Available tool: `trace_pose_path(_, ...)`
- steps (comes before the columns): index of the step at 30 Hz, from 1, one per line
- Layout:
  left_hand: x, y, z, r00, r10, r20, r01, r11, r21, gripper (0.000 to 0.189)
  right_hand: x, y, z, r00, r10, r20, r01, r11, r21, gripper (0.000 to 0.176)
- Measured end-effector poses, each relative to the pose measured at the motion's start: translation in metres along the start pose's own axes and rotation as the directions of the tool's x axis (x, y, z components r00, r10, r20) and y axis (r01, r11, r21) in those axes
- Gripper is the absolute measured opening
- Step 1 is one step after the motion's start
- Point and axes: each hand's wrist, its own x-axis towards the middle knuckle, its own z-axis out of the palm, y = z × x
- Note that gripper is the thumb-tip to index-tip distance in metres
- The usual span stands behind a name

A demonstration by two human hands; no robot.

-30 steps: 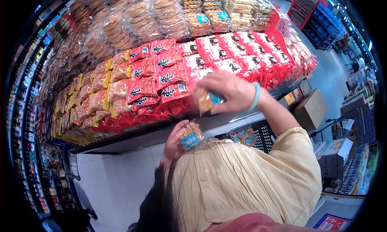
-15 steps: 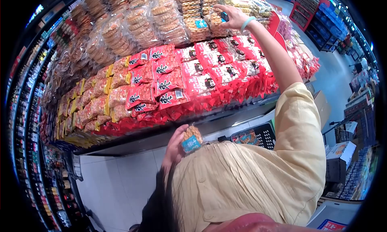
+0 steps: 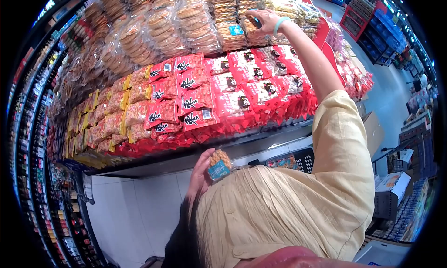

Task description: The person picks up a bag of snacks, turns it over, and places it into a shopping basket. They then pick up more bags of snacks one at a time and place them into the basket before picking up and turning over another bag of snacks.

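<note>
My left hand (image 3: 200, 173) is closed on a clear-wrapped snack pack (image 3: 220, 164) with a blue label, held against the front of the shirt. At the top, my right hand (image 3: 265, 22) has its fingers curved around a similar snack pack (image 3: 252, 24) at the near end of a stacked row. Left of it stands another row of blue-labelled packs (image 3: 229, 29). Below the right hand lie red and white bags (image 3: 256, 72).
Red bags (image 3: 198, 98) and yellow bags (image 3: 113, 118) fill the display's front. Round wrapped crackers (image 3: 193, 23) are stacked behind. A dark basket (image 3: 305, 161) is beside the shirt; tall shelves (image 3: 39, 165) stand left, a box (image 3: 392, 189) right.
My right hand has moved slightly down, and its spread fingers have closed in on a pack. The pack in my left hand has tilted a little.
</note>
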Motion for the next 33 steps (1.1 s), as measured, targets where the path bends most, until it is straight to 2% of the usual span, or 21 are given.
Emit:
trace_pose_path(5,0.003,-0.002,-0.002,1.0,-0.007,0.008,0.007,0.999,-0.034,0.044,0.002,-0.004,0.0,0.999,0.022,0.036,-0.019,0.997,-0.076,0.087)
trace_pose_path(14,0.008,-0.003,-0.007,1.0,-0.007,0.003,0.007,1.0,0.014,0.044,-0.009,-0.005,0.003,0.993,-0.07,-0.097,0.045,0.97,-0.239,0.079)
trace_pose_path(16,0.009,-0.004,-0.008,1.0,-0.012,-0.018,0.012,0.999,0.031,0.044,-0.013,-0.008,-0.002,0.994,-0.045,-0.098,0.019,0.968,-0.249,0.073)
trace_pose_path(19,0.008,-0.002,-0.005,1.0,-0.014,-0.004,0.014,0.999,0.042,0.044,-0.012,-0.003,0.006,0.99,-0.028,-0.14,-0.01,0.964,-0.267,0.071)
trace_pose_path(23,0.007,-0.002,-0.006,1.0,-0.009,0.009,0.009,0.999,0.039,0.043,-0.017,-0.012,-0.003,0.994,-0.007,-0.105,-0.021,0.965,-0.263,0.071)
trace_pose_path(25,0.007,-0.002,-0.007,1.0,0.002,0.001,-0.002,0.999,0.053,0.043,-0.019,-0.017,-0.006,0.997,0.021,-0.074,-0.043,0.947,-0.317,0.071)
trace_pose_path(27,0.006,-0.001,-0.006,1.0,0.009,-0.013,-0.009,0.999,0.033,0.045,-0.022,-0.023,-0.008,0.994,0.038,-0.103,-0.07,0.942,-0.328,0.069)
trace_pose_path(29,0.002,0.001,-0.005,0.999,0.024,0.022,-0.024,1.0,0.01,0.047,-0.023,-0.015,0.001,0.966,-0.074,-0.248,0.001,0.959,-0.282,0.067)
trace_pose_path(31,-0.002,0.007,0.004,1.0,0.016,-0.011,-0.016,0.999,-0.048,0.046,-0.04,-0.035,-0.009,0.89,-0.238,-0.39,0.153,0.959,-0.237,0.061)
trace_pose_path(32,-0.006,0.013,0.015,0.997,-0.003,-0.08,0.002,1.0,-0.015,0.047,-0.051,-0.058,-0.022,0.863,-0.312,-0.398,0.267,0.949,-0.165,0.055)
trace_pose_path(33,-0.005,0.014,0.014,0.996,-0.01,-0.086,0.008,1.0,-0.018,0.048,-0.068,-0.083,-0.037,0.832,-0.373,-0.412,0.372,0.924,-0.086,0.049)
